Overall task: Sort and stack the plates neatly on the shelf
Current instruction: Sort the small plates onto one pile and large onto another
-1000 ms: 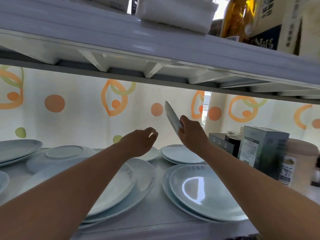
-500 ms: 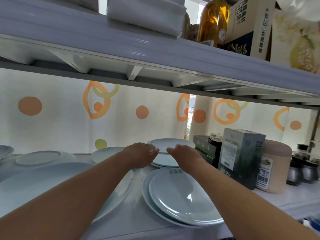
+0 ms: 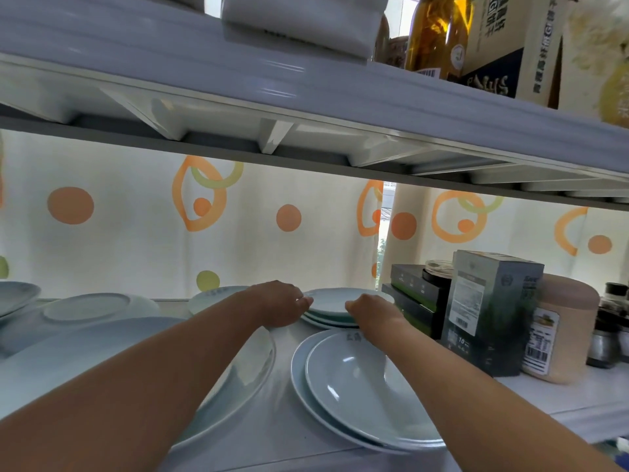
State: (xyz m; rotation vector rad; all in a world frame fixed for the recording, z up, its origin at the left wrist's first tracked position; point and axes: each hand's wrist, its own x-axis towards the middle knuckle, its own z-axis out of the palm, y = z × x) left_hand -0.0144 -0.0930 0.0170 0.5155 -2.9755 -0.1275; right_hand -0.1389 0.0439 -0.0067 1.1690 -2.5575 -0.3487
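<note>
The left hand [image 3: 279, 303] curls its fingers [image 3: 304, 300] against the left rim of a small pale blue ceramic plate [image 3: 328, 299], and the right hand [image 3: 369, 310] hooks over the plate's right rim, so both hands grasp it from either side. That plate lies level on top of a short stack of similar small plates [image 3: 326, 319] at the back of the white plastic shelf [image 3: 282, 427]. In front of the stack, under the right forearm, sits a pair of larger pale blue plates [image 3: 354, 393], one nested in the other. Beneath the left forearm lies a wide pale blue plate [image 3: 245, 376]. To the right stands a dark green printed carton [image 3: 490, 311], beside a tan lidded canister [image 3: 561, 328].
</note>
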